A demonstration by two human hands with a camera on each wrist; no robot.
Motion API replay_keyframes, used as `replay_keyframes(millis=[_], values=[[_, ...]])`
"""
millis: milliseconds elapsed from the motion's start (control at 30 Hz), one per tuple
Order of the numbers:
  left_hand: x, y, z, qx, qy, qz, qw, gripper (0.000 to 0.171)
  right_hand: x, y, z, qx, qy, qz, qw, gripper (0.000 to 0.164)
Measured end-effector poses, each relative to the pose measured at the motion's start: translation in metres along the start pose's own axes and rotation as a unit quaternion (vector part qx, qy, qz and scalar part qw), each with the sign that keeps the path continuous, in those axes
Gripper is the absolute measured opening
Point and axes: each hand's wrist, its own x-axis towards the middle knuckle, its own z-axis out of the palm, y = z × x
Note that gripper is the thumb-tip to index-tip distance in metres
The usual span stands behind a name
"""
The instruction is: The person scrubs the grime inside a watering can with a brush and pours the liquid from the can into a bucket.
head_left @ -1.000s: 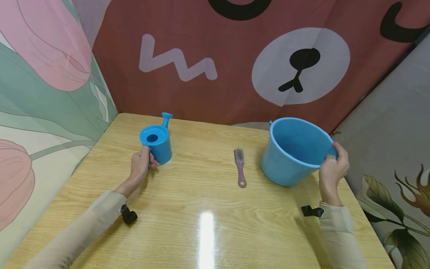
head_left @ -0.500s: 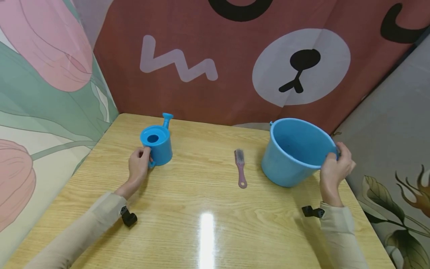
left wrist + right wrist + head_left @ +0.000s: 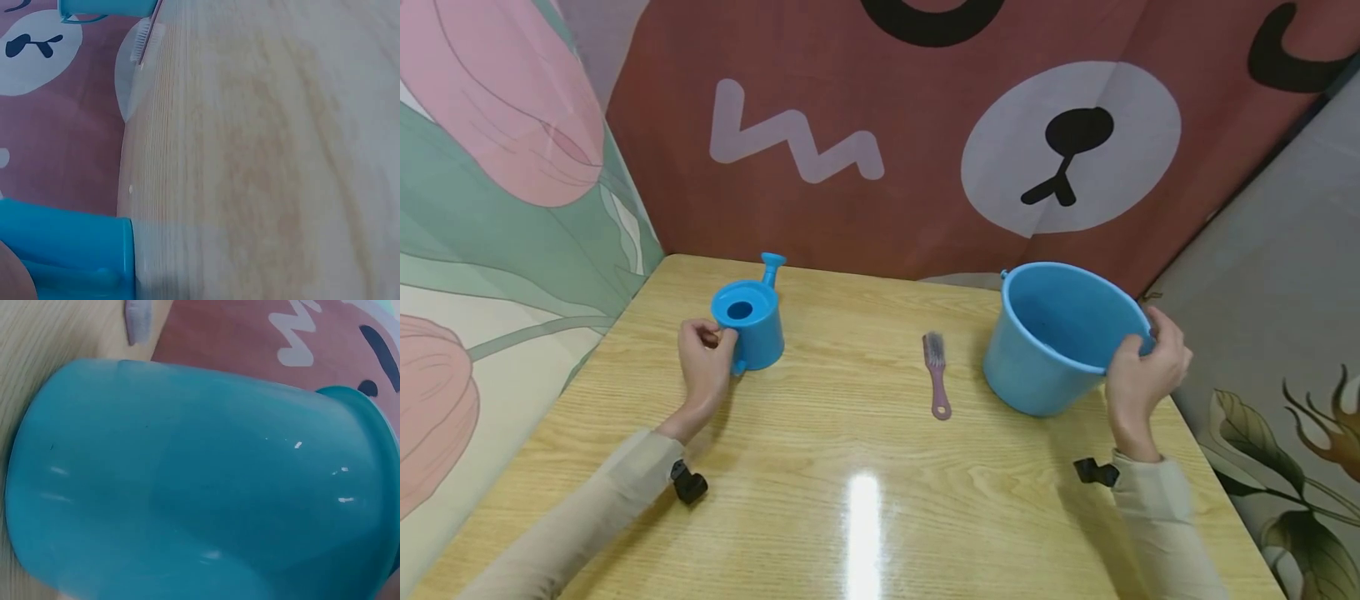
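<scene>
A blue toy watering can (image 3: 758, 337) stands upright at the table's back left, its spout toward the back. My left hand (image 3: 703, 362) is at its handle side, thumb tip by the handle and the other fingers drawn apart from it. In the left wrist view, the watering can (image 3: 69, 244) shows at lower left with part of a finger. A light blue bucket (image 3: 1037, 367) stands upright at the right. My right hand (image 3: 1142, 379) is at its right rim, thumb and fingers spread around it. In the right wrist view, the bucket (image 3: 200, 475) hides most of the hand.
A purple brush (image 3: 937, 375) lies bristles up between the watering can and the bucket. The wooden table (image 3: 790, 483) meets a reddish printed backdrop (image 3: 917, 200) at its back edge. A small black camera is on each sleeve cuff.
My left fingers have loosened from the watering can's handle and drawn leftward. My right thumb and fingers have spread wider at the bucket's rim. Watering can, bucket and brush stay in place.
</scene>
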Motion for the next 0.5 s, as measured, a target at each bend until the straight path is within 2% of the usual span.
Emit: replay_keyframes(millis=[267, 500], values=[[0.002, 0.003, 0.003, 0.008, 0.025, 0.036, 0.9990, 0.016, -0.009, -0.004, 0.013, 0.013, 0.047, -0.117, 0.992, 0.040], [0.004, 0.007, 0.006, 0.004, 0.029, 0.093, 0.9953, 0.010, -0.019, -0.016, 0.023, 0.055, 0.041, -0.213, 0.975, 0.037]])
